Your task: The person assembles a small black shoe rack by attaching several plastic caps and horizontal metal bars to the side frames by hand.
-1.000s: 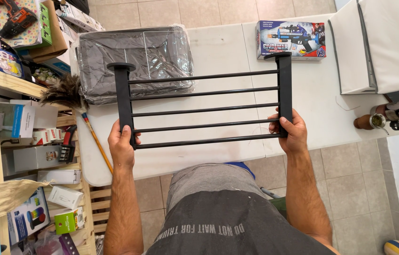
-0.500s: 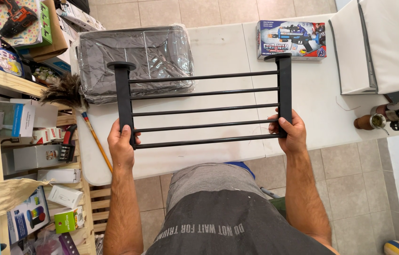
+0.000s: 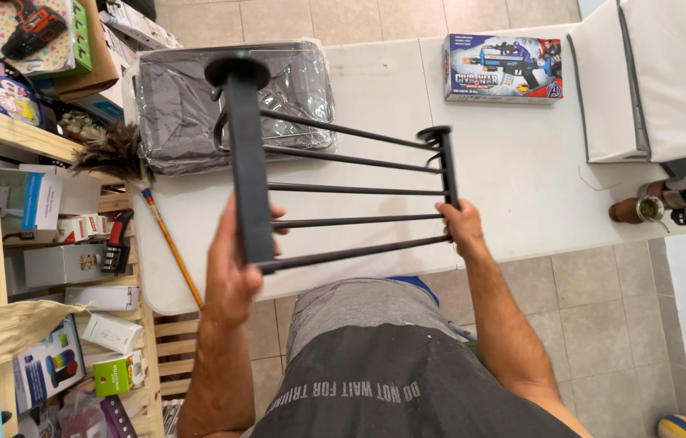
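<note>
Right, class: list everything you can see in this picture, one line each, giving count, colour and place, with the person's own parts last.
metal rack: one, black, four thin bars between two end posts, held tilted above the table
table: one, white, centre
wrapped fabric bundle: one, grey in clear plastic, table's left end
toy box: one, blue, table's far side
fabric boxes: white with grey trim, top right
feather duster: one, dark feathers, yellow stick, left of the table
wooden shelves: light wood, left edge, crowded with small boxes
left hand: grips the rack's near post
right hand: grips the far post
</note>
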